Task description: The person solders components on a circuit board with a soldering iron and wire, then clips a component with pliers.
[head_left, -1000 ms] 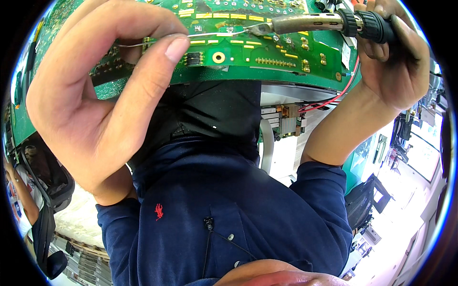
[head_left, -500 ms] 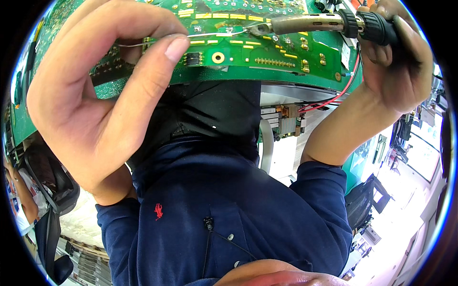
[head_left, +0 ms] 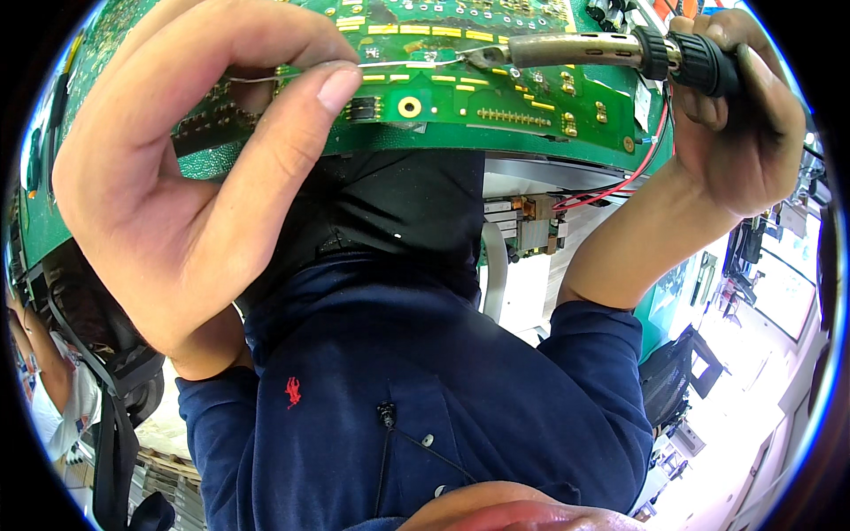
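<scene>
My left hand (head_left: 221, 150) pinches a thin silvery solder wire (head_left: 398, 64) between thumb and forefinger. The wire's far end meets the tip of a soldering iron (head_left: 575, 48) over a green circuit board (head_left: 513, 99). My right hand (head_left: 739, 115) is closed round the iron's black handle, and the metal barrel points left, nearly level. The board carries rows of yellowish pads, a ringed hole and a small black connector (head_left: 363, 108) beside my left thumb. My left hand hides part of the board's left side.
Under the board lies a green mat (head_left: 425, 140) along the bench edge. Red wires (head_left: 611, 190) hang off the bench at the right, near stacked metal parts (head_left: 531, 221). A black bag (head_left: 97, 310) is at the left, with another person's arm (head_left: 44, 354) beyond it.
My left hand has shifted slightly right, bringing the pinch nearer the iron's tip. The iron has moved slightly right. At the far left, the other person's arm and shirt show more.
</scene>
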